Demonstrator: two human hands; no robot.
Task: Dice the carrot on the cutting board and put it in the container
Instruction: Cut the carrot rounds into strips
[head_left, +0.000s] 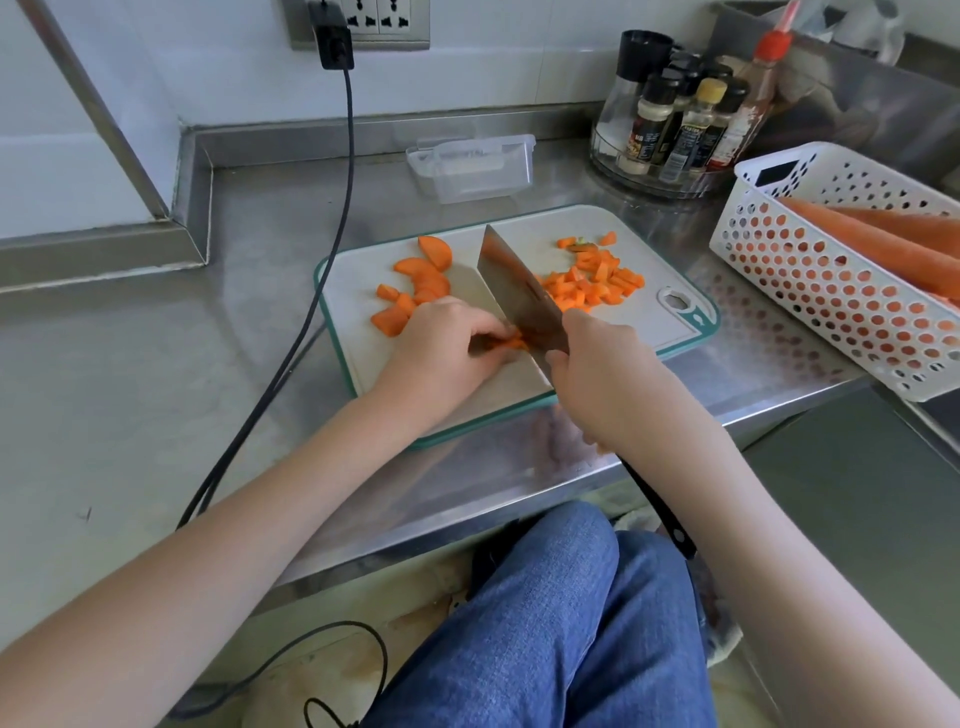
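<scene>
Steel counter (156, 364): left hand (447, 343) pinches orange carrot strip (511, 343) lying crosswise under steel cleaver (519, 291), gripped by right hand (597, 369).

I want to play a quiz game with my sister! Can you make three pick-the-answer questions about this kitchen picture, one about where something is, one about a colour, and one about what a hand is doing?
1. Where is the clear plastic container?
A. Behind the white teal-edged cutting board
B. Inside the white perforated basket
C. On the floor

2. What colour is the cord plugged in at the wall?
A. White
B. Black
C. Red

3. What is the right hand doing?
A. Resting flat on the counter
B. Picking up a spice bottle
C. Gripping the steel cleaver

Answers: 1 A, it sits on the steel counter past the board's far edge. 2 B, it hangs dark from the socket. 3 C, its fingers curl round the handle while the left hand holds an orange carrot piece.
</scene>
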